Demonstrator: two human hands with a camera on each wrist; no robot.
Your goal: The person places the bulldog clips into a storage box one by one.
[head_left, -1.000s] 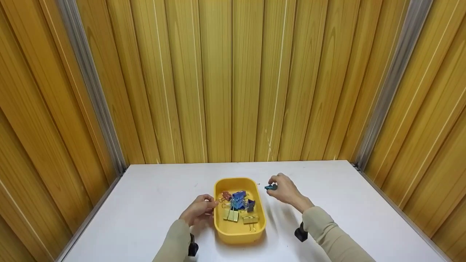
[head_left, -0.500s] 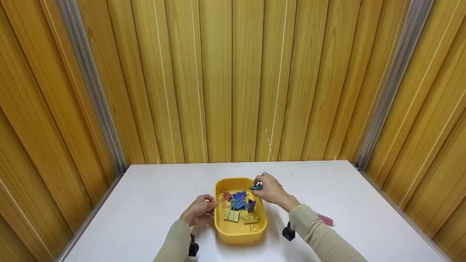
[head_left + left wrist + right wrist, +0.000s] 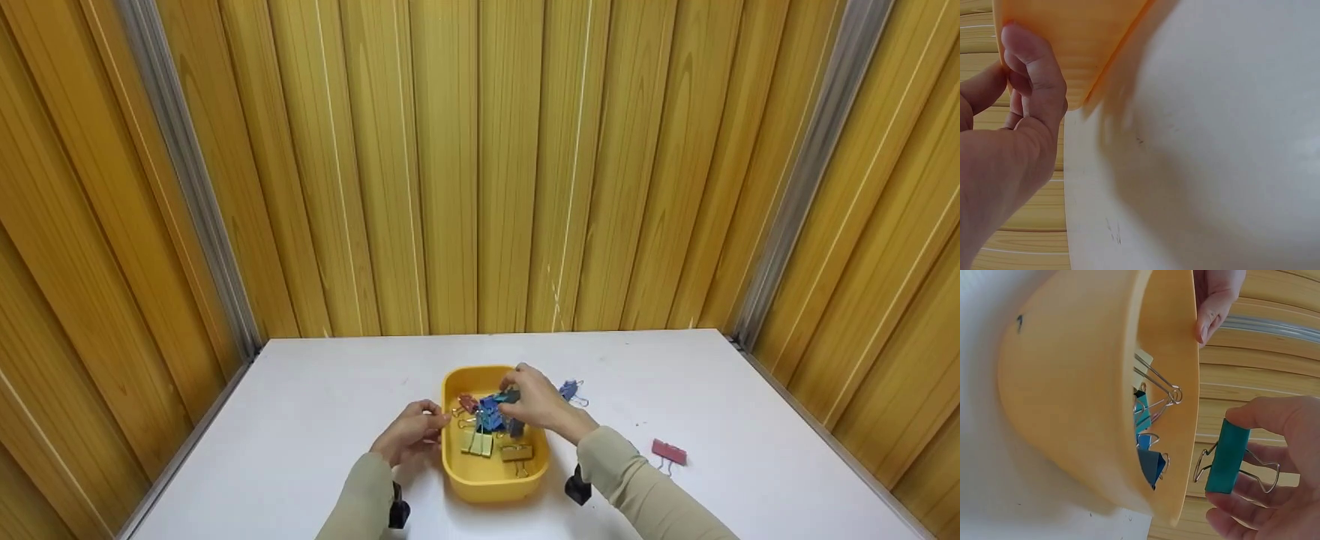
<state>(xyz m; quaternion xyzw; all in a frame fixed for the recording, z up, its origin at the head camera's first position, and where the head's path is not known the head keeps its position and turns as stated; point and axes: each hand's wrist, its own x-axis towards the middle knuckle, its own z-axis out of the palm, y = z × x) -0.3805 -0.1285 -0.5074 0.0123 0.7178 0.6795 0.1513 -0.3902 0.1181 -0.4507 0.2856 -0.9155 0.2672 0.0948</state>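
A yellow plastic bin (image 3: 495, 491) stands on the white table. Several binder clips lie inside it, among them a red binder clip (image 3: 466, 403), a pale yellow binder clip (image 3: 477, 444) and a gold binder clip (image 3: 517, 452). My left hand (image 3: 411, 431) pinches the bin's left rim. Over the bin's right side, my right hand (image 3: 541, 401) holds a teal binder clip (image 3: 1228, 458) between thumb and fingers, its wire handles folded outward. In the head view the right hand partly covers this clip and the dark blue one below.
On the table (image 3: 315, 450), a blue binder clip (image 3: 569, 390) lies right of the bin, just behind the right hand. A pink binder clip (image 3: 669, 451) lies farther right, beyond the right sleeve. Wood-patterned panels (image 3: 480, 165) rise behind and at both sides.
My right hand has moved left with the teal binder clip, from beside the bin to over it. The blue and pink clips on the table have come into view. The left hand stays put.
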